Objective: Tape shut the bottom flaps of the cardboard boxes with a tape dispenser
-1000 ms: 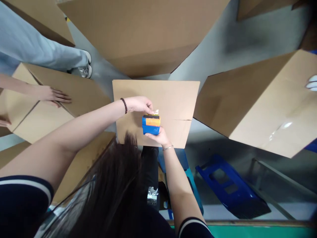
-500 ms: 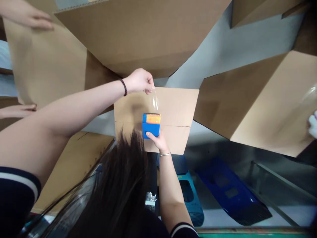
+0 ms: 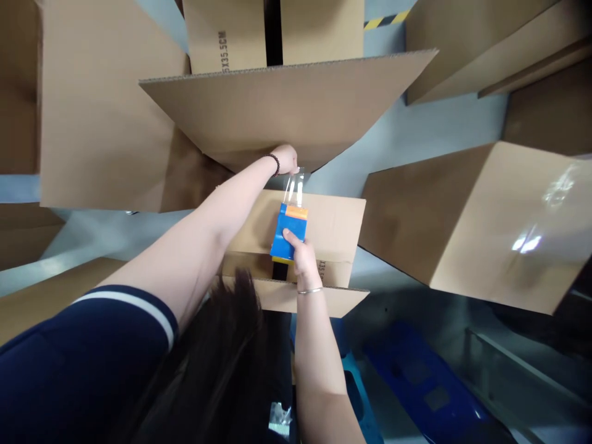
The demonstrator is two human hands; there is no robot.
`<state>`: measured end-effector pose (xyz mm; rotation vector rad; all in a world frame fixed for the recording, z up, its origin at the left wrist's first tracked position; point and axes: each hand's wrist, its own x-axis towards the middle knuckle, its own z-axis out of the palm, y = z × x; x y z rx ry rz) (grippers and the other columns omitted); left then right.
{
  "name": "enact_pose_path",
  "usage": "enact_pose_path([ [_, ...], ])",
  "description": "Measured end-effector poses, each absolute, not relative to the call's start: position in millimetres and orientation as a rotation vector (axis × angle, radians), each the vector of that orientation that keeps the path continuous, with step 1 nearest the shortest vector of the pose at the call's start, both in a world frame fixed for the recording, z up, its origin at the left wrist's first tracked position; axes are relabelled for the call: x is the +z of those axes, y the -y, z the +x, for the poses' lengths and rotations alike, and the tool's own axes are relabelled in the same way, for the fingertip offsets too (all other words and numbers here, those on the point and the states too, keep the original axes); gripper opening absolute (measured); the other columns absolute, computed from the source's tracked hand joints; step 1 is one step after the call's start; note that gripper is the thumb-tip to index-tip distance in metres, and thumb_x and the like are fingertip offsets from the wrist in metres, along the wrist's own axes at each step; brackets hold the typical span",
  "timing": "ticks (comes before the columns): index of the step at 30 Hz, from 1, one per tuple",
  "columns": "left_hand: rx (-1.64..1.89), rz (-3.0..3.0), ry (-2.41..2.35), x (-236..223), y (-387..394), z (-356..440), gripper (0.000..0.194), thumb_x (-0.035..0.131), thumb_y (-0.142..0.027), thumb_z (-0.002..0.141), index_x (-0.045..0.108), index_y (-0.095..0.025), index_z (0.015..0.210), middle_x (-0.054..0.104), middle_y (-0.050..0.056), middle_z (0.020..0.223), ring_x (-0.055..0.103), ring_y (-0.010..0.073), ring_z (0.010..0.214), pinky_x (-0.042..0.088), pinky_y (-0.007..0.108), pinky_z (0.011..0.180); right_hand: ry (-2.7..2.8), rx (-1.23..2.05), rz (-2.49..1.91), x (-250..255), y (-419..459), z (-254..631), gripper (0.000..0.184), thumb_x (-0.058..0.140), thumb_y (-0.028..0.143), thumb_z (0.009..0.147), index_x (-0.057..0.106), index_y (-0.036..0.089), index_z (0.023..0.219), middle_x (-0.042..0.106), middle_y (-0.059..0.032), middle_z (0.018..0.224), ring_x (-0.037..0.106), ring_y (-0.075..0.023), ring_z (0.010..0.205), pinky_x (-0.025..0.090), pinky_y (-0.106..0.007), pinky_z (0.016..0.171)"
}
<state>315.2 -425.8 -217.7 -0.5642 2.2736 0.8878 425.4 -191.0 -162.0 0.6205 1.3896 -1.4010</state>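
My right hand (image 3: 302,254) is wrapped around a blue and orange tape dispenser (image 3: 290,233), its thumb lying across the front. A strip of clear tape (image 3: 296,187) runs from the dispenser's top to my left hand (image 3: 287,159), whose fingers are pinched on its free end. Both hands are over a cardboard box (image 3: 333,222). Its far flap (image 3: 287,114) stands up behind my left hand, and its near flap (image 3: 342,300) is lifted below my right wrist. Through the gap beside the near flap, printed lettering shows.
Cardboard boxes stand close on both sides: a large one (image 3: 106,111) on the left and a taped one (image 3: 518,228) on the right. More boxes (image 3: 231,37) lie behind the far flap. Blue plastic panels (image 3: 416,376) rest at the lower right.
My left hand and the tape have shifted slightly right, and the exposed strip looks wider. The near flap has lifted, opening a gap. Another person's hands at the left have gone from view.
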Motion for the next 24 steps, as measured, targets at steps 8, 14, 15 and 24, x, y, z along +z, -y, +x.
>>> enact_pose_path([
  [8,0.933,-0.453,-2.085,-244,425,327,0.043,0.08,-0.042,0.065,0.075,-0.014,0.098,0.072,0.009,0.109,0.065,0.0232,0.099,0.047,0.027,0.085,-1.451,-1.367,0.671,-163,197,421,0.046,0.085,0.042,0.056,0.072,0.015,0.091,0.074,-0.0053,0.088,0.07,-0.025,0.084,0.061,-0.036,0.074],
  [14,0.825,-0.646,-2.175,-251,409,351,0.103,0.076,-0.059,0.067,0.037,-0.016,0.151,0.019,0.021,0.16,0.023,0.0406,0.145,0.03,0.047,0.114,-1.468,-1.371,0.675,-163,197,422,0.047,0.084,0.043,0.055,0.072,0.015,0.09,0.074,-0.005,0.091,0.07,-0.0263,0.091,0.06,-0.037,0.08],
  [15,0.838,-0.651,-2.188,-251,406,355,0.095,0.071,-0.061,0.072,0.042,-0.015,0.149,0.029,0.02,0.156,0.029,0.0393,0.143,0.03,0.045,0.114,-1.471,-1.377,0.665,-163,197,422,0.047,0.084,0.043,0.055,0.072,0.015,0.091,0.074,-0.005,0.092,0.07,-0.0264,0.092,0.06,-0.037,0.081],
  [24,0.991,-0.602,-1.85,-252,402,357,0.095,0.013,-0.082,0.086,0.054,-0.016,0.14,0.044,0.015,0.149,0.042,0.0333,0.138,0.033,0.047,0.113,-1.453,-1.361,0.657,-169,191,420,0.046,0.084,0.04,0.056,0.072,0.014,0.092,0.074,-0.0063,0.092,0.07,-0.0271,0.091,0.06,-0.039,0.081],
])
